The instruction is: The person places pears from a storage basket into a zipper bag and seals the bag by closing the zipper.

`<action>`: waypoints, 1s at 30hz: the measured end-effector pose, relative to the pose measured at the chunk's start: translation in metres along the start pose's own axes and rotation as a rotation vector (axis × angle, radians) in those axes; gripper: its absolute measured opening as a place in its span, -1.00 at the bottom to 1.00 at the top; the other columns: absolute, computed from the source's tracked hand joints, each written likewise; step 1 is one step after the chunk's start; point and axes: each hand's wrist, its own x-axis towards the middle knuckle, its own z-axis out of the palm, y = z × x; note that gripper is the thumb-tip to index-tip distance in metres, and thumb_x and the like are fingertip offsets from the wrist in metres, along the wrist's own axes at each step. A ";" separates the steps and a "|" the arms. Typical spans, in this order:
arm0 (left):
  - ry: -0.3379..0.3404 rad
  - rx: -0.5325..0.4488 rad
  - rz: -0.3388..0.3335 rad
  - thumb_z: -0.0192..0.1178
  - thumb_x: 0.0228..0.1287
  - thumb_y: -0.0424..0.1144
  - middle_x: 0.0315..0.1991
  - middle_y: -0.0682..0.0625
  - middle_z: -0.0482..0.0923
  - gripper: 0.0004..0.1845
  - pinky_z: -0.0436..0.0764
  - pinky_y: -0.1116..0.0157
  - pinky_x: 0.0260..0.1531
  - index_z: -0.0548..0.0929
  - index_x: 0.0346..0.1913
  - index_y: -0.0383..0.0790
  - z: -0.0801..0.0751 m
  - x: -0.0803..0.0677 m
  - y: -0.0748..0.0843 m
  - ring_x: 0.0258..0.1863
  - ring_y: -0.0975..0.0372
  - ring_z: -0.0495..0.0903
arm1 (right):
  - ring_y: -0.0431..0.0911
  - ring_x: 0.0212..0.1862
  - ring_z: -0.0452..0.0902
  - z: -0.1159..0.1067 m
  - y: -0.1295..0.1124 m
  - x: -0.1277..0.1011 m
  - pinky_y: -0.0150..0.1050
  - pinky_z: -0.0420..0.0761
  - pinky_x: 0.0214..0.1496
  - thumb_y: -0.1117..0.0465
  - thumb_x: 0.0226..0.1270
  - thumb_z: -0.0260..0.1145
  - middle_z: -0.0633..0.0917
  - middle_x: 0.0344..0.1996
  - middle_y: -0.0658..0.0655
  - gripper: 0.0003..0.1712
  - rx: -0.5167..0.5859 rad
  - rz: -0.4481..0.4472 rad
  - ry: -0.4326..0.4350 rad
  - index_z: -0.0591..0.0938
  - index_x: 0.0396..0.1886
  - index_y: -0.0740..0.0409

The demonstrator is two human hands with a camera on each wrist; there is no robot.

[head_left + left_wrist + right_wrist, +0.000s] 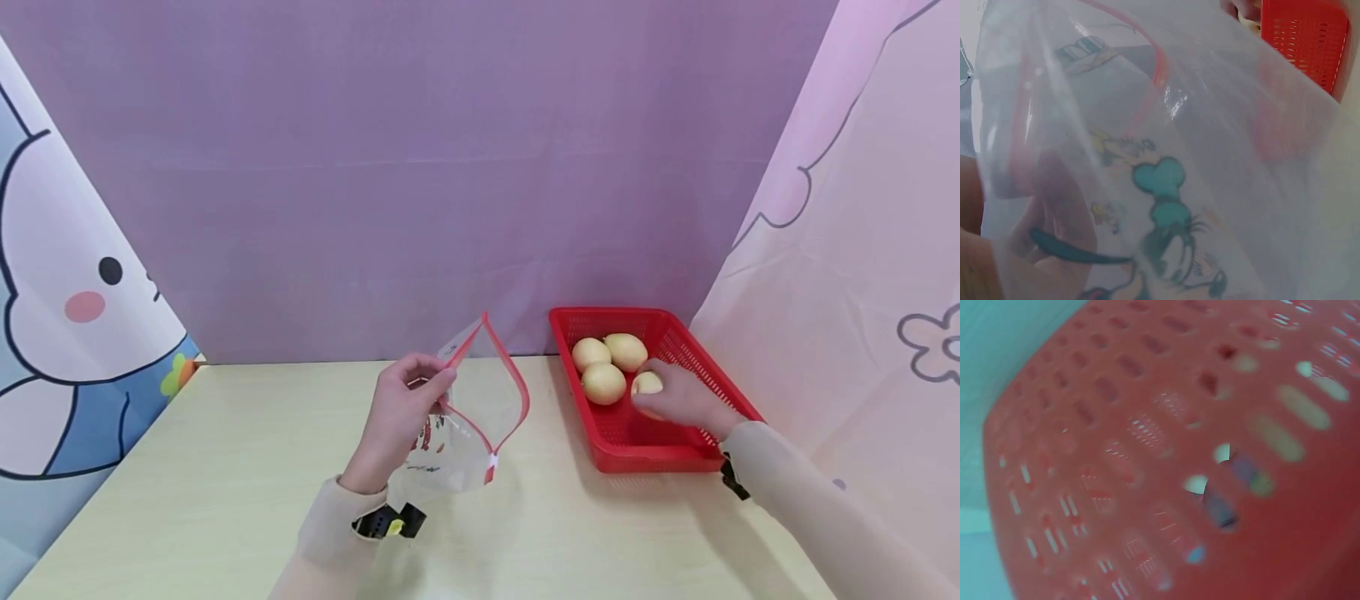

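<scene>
4 potatoes (603, 382) in red basket (637, 446), right hand (678, 398) gripping 1

Bare table (225, 467) left; bag (480, 400) and basket (660, 450) crowd the right.

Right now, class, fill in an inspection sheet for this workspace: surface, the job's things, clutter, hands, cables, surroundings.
Surface: pale yellow table, bare where visible.
Job's things: clear plastic zip bag with red seal, mouth open; red perforated plastic basket holding four pale yellow potatoes.
Clutter: nothing seen.
Hands: left hand pinches the bag's rim; right hand rests in the basket on one potato, grip unclear.
Cables: nothing seen.
Surroundings: purple backdrop, cartoon-printed curtains either side.
</scene>
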 end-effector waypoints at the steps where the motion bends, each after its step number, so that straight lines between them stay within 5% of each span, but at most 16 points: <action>1: 0.001 0.001 0.001 0.29 0.41 -0.34 -0.33 -0.22 0.56 -0.87 0.71 0.28 -0.36 0.64 -0.09 -0.32 0.000 0.000 0.000 -0.50 0.15 0.57 | -0.01 -0.19 0.55 -0.001 -0.001 0.000 -0.14 0.64 -0.19 -0.01 0.14 0.46 0.65 -0.18 0.13 -0.35 0.016 0.003 0.010 0.50 0.15 0.22; 12: 0.002 -0.005 0.003 0.28 0.41 -0.35 -0.29 -0.31 0.55 -0.87 0.71 0.29 -0.37 0.63 -0.08 -0.32 0.001 -0.001 0.003 -0.50 0.16 0.56 | 0.07 -0.10 0.55 -0.013 -0.017 -0.006 -0.19 0.62 -0.18 -0.07 0.27 0.43 0.60 -0.11 0.21 -0.43 0.210 0.009 0.020 0.47 0.10 0.15; 16: 0.002 -0.011 0.002 0.29 0.41 -0.35 -0.33 -0.24 0.55 -0.87 0.71 0.29 -0.37 0.63 -0.08 -0.33 0.000 -0.001 0.002 -0.49 0.16 0.56 | 0.06 0.06 0.50 -0.016 -0.023 -0.008 -0.16 0.65 -0.07 -0.15 0.29 0.42 0.55 0.07 0.16 -0.34 0.215 0.037 0.028 0.43 0.21 0.06; 23: 0.002 -0.005 0.002 0.29 0.41 -0.34 -0.33 -0.20 0.55 -0.87 0.71 0.29 -0.37 0.63 -0.08 -0.33 0.000 0.000 0.002 -0.49 0.15 0.57 | 0.10 0.06 0.49 -0.026 -0.037 -0.013 -0.12 0.67 -0.11 -0.16 0.29 0.42 0.47 0.15 0.18 -0.26 0.362 0.074 -0.015 0.36 0.31 0.04; 30: 0.004 -0.009 0.001 0.29 0.41 -0.34 -0.33 -0.21 0.55 -0.87 0.71 0.29 -0.37 0.63 -0.08 -0.33 -0.001 0.000 0.001 -0.49 0.16 0.57 | 0.10 0.11 0.45 -0.030 -0.050 -0.013 -0.10 0.66 -0.06 -0.20 0.32 0.39 0.46 0.16 0.14 -0.29 0.375 0.057 0.005 0.36 0.31 -0.02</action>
